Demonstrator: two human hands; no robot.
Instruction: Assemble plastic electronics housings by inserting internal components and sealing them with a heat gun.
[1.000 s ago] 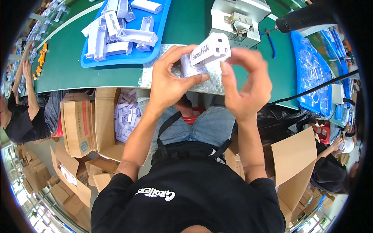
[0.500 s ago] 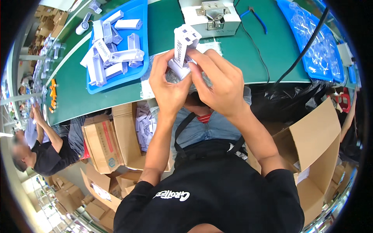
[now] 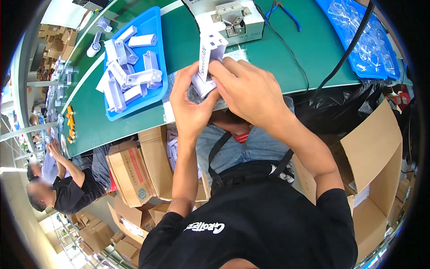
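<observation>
A white plastic housing (image 3: 204, 65), long and boxy with dark lettering on one side and square openings at its top end, stands tilted between my two hands over the table's near edge. My left hand (image 3: 186, 101) grips its lower left side with curled fingers and thumb. From the right, my right hand (image 3: 253, 89) closes on its lower part, thumb and fingertips pressed against it. The housing's rounded lower end shows between the thumbs; my right fingers partly hide its near side. Just beyond stands a white box (image 3: 253, 33) bearing a metal bracket-like fixture (image 3: 233, 20).
At left, a blue tray (image 3: 152, 22) holds several similar white housings (image 3: 143, 40). Blue-handled pliers (image 3: 291, 19) and a black cable (image 3: 345, 60) lie right, near another blue tray (image 3: 369, 74) of clear plastic parts. Cardboard boxes (image 3: 130, 172) flank my legs. Another person (image 3: 76, 188) sits far left.
The view has shifted slightly. My right hand has turned farther over the housing, its back now facing up more, and the housing's angle has changed a little. Both hands keep their hold.
</observation>
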